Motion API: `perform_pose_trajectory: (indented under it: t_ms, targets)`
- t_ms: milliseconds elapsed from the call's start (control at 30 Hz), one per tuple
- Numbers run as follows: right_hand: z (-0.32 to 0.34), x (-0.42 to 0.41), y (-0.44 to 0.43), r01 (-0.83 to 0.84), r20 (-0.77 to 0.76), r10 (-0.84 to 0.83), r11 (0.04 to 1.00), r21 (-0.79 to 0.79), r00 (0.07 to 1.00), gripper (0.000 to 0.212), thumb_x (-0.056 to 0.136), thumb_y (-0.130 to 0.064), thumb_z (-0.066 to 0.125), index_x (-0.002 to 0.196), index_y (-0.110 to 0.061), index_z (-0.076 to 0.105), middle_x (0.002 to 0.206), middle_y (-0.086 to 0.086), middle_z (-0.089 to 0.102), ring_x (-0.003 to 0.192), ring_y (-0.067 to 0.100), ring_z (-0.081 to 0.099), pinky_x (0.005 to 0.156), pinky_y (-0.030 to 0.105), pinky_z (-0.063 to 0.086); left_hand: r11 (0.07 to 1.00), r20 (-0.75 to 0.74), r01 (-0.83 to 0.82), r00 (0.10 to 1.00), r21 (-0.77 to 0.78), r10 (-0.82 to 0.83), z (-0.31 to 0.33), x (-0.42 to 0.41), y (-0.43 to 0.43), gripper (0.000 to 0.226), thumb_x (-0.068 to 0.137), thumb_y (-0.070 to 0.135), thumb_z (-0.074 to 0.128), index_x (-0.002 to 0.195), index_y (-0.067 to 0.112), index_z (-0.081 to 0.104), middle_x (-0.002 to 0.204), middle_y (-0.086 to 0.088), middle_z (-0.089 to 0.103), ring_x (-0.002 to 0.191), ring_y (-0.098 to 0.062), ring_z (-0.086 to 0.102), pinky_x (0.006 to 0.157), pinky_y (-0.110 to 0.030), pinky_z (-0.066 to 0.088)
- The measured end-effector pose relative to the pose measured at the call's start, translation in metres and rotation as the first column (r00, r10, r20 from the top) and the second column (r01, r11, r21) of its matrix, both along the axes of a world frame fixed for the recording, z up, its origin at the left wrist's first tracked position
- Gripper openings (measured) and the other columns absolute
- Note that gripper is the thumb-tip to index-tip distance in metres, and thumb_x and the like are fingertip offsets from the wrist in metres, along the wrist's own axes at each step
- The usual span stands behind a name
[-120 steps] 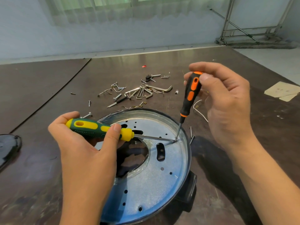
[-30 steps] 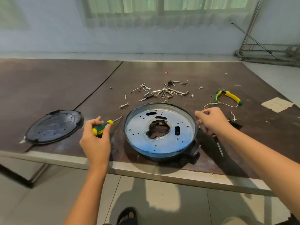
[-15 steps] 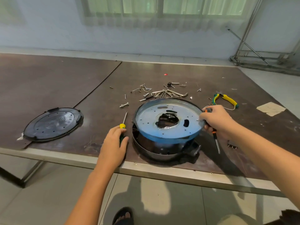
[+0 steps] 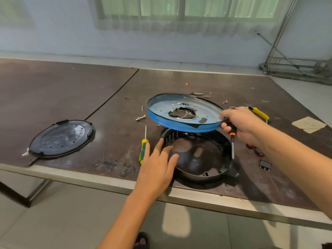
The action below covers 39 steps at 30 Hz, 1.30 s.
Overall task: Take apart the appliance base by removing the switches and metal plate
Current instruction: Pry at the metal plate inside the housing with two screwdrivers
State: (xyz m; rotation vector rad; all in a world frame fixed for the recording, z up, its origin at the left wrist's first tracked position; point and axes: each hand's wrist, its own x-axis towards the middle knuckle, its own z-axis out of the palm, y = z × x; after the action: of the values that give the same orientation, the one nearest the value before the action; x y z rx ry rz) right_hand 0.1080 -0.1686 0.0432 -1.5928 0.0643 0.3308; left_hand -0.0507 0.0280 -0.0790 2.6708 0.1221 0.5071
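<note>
**Brown worktable: metal plate held clear above the base housing**

A dark brown table (image 4: 71, 97) with a pale metal edge stands before a blue-grey wall and a curtained window.

The black base housing (image 4: 197, 174) sits near the table's front edge, open on top. The round metal plate (image 4: 208, 112), blue around its side and holed at the centre, is in the air above the housing's far side. It is tilted and apart from the housing.

The right hand (image 4: 240, 121) reaches in from the right and clamps the plate's right rim, thumb on top and fingers curled beneath. The same fingers hold an orange-and-black screwdriver (image 4: 232, 135), its shaft pointing down.

The left hand (image 4: 156, 164) is extended palm down, fingers straight and spread, holding nothing. Its fingertips lie at the housing's near-left rim; contact cannot be confirmed from this angle.

A green-and-yellow screwdriver (image 4: 143, 150) lies just left of that hand. A round black cover (image 4: 62, 138) lies well to the left. Yellow-handled pliers (image 4: 259, 113) lie behind the right hand, a loose bolt (image 4: 141, 118) lies left of the plate, and a small black component (image 4: 265, 165) lies right of the housing.
</note>
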Motion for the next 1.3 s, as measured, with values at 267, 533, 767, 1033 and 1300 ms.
perform_pose_trajectory:
  t_ms: [267, 533, 767, 1033, 1300]
  targets:
    - [0.002, 0.000, 0.105, -0.144, -0.035, 0.143, 0.989, -0.024, 0.989, 0.007, 0.098, 0.002, 0.055, 0.101, 0.001, 0.049, 0.069, 0.018, 0.055, 0.033, 0.015, 0.057, 0.035, 0.019, 0.047, 0.998, 0.068, 0.035, 0.997, 0.043, -0.038, 0.004, -0.010, 0.003, 0.062, 0.103, 0.046, 0.021, 0.142, 0.010, 0.053, 0.145, -0.008, 0.053, 0.143, -0.021, 0.040, 0.127, -0.038, 0.014]
    - [-0.011, -0.011, 0.190, -0.311, -0.106, 0.298, 0.939, -0.148, 0.949, 0.024, 0.100, -0.004, 0.058, 0.120, -0.002, 0.045, 0.094, 0.025, 0.060, 0.040, 0.019, 0.064, 0.039, 0.023, 0.054, 0.985, 0.079, 0.163, 0.983, 0.057, -0.168, -0.001, -0.014, 0.009, 0.049, 0.105, 0.040, 0.034, 0.136, 0.010, 0.057, 0.140, -0.010, 0.049, 0.132, -0.025, 0.044, 0.113, -0.038, 0.038]
    - [-0.030, -0.014, 0.208, -0.393, -0.162, 0.365, 0.895, -0.210, 0.917, 0.025, 0.100, -0.002, 0.057, 0.117, -0.006, 0.039, 0.117, 0.027, 0.052, 0.048, 0.031, 0.071, 0.042, 0.030, 0.058, 0.981, 0.090, 0.168, 0.980, 0.100, -0.177, -0.004, -0.017, 0.014, 0.045, 0.103, 0.045, 0.041, 0.134, 0.018, 0.058, 0.145, -0.011, 0.047, 0.133, -0.028, 0.043, 0.115, -0.040, 0.034]
    - [-0.009, 0.008, 0.119, -0.328, 0.090, 0.427, 0.798, -0.505, 0.900, 0.004, 0.099, -0.008, 0.058, 0.100, -0.010, 0.054, 0.080, 0.011, 0.051, 0.036, 0.010, 0.042, 0.033, 0.015, 0.028, 0.970, 0.069, 0.222, 0.971, 0.097, -0.229, -0.006, -0.012, 0.019, 0.063, 0.090, 0.068, 0.048, 0.130, 0.022, 0.062, 0.149, -0.008, 0.047, 0.145, -0.026, 0.034, 0.119, -0.041, 0.034]
    - [-0.023, -0.022, -0.007, -0.152, 0.110, 0.741, 0.277, -0.949, 0.663, 0.046, 0.091, -0.065, 0.060, 0.111, -0.025, 0.071, 0.094, -0.007, 0.070, 0.087, 0.014, 0.064, 0.074, 0.029, 0.049, 0.971, 0.001, 0.217, 0.976, -0.105, -0.218, -0.010, -0.006, 0.018, 0.067, 0.079, 0.072, 0.058, 0.126, 0.025, 0.060, 0.157, 0.001, 0.030, 0.147, -0.014, 0.024, 0.114, -0.030, 0.030]
